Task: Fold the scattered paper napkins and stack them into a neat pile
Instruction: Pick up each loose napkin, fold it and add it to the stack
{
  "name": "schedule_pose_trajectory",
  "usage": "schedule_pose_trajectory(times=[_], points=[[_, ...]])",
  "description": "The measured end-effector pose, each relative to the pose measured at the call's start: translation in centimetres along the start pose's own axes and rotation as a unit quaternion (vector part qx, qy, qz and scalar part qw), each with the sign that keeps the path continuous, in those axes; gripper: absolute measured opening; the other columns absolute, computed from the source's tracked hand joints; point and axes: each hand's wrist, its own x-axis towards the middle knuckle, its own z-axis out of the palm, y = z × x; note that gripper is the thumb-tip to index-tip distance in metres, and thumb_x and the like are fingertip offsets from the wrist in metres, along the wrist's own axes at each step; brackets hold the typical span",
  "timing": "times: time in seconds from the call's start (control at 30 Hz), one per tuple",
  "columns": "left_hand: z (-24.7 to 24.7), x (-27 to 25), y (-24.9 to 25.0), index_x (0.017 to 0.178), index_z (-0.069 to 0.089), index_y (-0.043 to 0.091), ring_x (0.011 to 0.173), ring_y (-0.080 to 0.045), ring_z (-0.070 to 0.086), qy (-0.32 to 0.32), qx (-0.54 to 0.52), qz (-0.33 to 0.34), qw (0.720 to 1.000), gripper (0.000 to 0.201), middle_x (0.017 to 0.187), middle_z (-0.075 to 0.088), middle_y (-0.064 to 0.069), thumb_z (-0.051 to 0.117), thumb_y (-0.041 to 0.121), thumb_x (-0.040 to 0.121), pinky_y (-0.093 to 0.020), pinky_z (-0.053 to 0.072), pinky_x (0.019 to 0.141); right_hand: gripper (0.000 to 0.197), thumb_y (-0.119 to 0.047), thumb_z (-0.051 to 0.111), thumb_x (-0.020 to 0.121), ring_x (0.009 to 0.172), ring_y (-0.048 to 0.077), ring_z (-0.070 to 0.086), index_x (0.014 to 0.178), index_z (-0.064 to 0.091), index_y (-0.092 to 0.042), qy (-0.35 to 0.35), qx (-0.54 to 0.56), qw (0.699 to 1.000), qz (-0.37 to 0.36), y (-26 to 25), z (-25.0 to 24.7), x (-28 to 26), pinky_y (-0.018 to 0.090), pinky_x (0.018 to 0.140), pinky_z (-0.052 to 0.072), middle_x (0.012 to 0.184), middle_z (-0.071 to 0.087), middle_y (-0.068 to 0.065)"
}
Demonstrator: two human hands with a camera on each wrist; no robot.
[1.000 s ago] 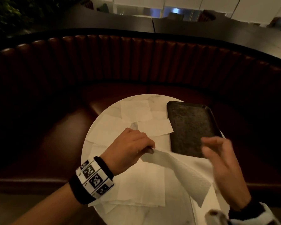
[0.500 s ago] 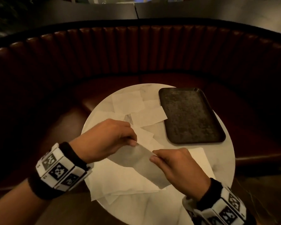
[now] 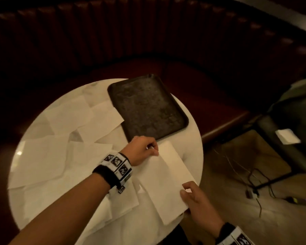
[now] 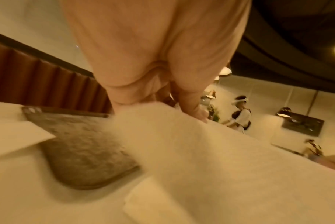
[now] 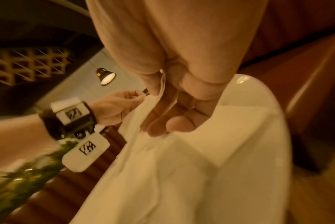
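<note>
A white paper napkin [image 3: 168, 181] lies folded into a long strip over the right side of the round marble table [image 3: 193, 138]. My left hand [image 3: 145, 150] pinches its far end, just in front of the tray. My right hand [image 3: 191, 193] pinches its near end at the table's edge. The left wrist view shows the napkin [image 4: 191, 151] stretching away below my left hand [image 4: 181, 106]. In the right wrist view the napkin's layers [image 5: 143, 124] run between my right hand's [image 5: 172, 109] thumb and fingers. Several unfolded napkins [image 3: 42, 156] lie scattered on the left.
A dark rectangular tray [image 3: 147, 106] sits empty at the table's far right. A curved brown leather bench [image 3: 201, 76] wraps round the table. On the floor to the right are cables [image 3: 254, 183] and a dark table leg [image 3: 281, 147].
The napkin, held up in the air between both hands earlier, is now folded into a strip and lowered onto the table's right side. My view has swung right.
</note>
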Motion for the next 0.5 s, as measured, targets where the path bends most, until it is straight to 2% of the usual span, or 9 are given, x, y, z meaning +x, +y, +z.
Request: schedule_pose_trajectory(times=[0.1,0.17,0.2,0.27,0.33,0.5], points=[[2.7,5.3,1.5,0.079,0.064,0.024,0.079,-0.012,0.058,-0.045,0.02,-0.007,0.999,0.01,0.079,0.064,0.006,0.074,0.026,0.081,-0.025,0.048,0.073,0.016,-0.02,0.054,0.096,0.053,0.017,0.062,0.091,0.049,-0.005,0.083,0.013,0.996,0.041,1.6,-1.9,1.4,0.03,0.048,0.046,0.071,0.068,0.006],[4.0,8.1,1.9,0.081,0.063,0.023,0.085,-0.017,0.061,-0.077,0.067,-0.006,0.995,0.01,0.084,0.063,0.004,0.071,0.027,0.083,-0.033,0.051,0.075,0.015,-0.021,0.058,0.093,0.058,0.016,0.063,0.085,0.053,-0.01,0.116,-0.026,0.992,0.043,2.3,-2.6,2.6,0.033,0.053,0.052,0.077,0.068,0.006],[4.7,9.3,2.0,0.084,0.063,0.023,0.09,-0.018,0.061,-0.088,0.105,0.003,0.99,0.008,0.089,0.063,0.004,0.069,0.028,0.084,-0.035,0.05,0.078,0.012,-0.022,0.059,0.092,0.065,0.015,0.064,0.084,0.055,-0.013,0.131,-0.068,0.988,0.04,2.8,-2.9,3.3,0.033,0.06,0.055,0.079,0.067,0.004],[5.8,11.1,1.8,0.093,0.064,0.023,0.103,-0.02,0.052,-0.092,0.191,0.022,0.977,0.009,0.104,0.059,0.003,0.065,0.03,0.087,-0.038,0.042,0.085,0.007,-0.025,0.059,0.091,0.077,0.013,0.063,0.087,0.059,-0.019,0.156,-0.158,0.974,0.039,3.6,-3.5,4.8,0.028,0.072,0.054,0.085,0.068,-0.001],[6.7,12.4,1.2,0.098,0.065,0.025,0.109,-0.022,0.043,-0.086,0.24,0.022,0.967,0.012,0.112,0.054,0.003,0.063,0.031,0.087,-0.037,0.033,0.085,0.006,-0.026,0.056,0.092,0.079,0.011,0.061,0.089,0.061,-0.024,0.172,-0.196,0.965,0.027,4.2,-3.9,6.2,0.022,0.073,0.05,0.086,0.068,-0.003],[8.5,13.5,-0.8,0.097,0.064,0.029,0.107,-0.023,0.036,-0.074,0.276,0.027,0.958,0.011,0.112,0.045,0.004,0.062,0.033,0.087,-0.035,0.025,0.08,0.009,-0.031,0.048,0.095,0.075,0.012,0.06,0.088,0.052,-0.028,0.157,-0.259,0.953,0.024,5.1,-4.2,8.1,0.028,0.071,0.052,0.081,0.063,-0.006]])
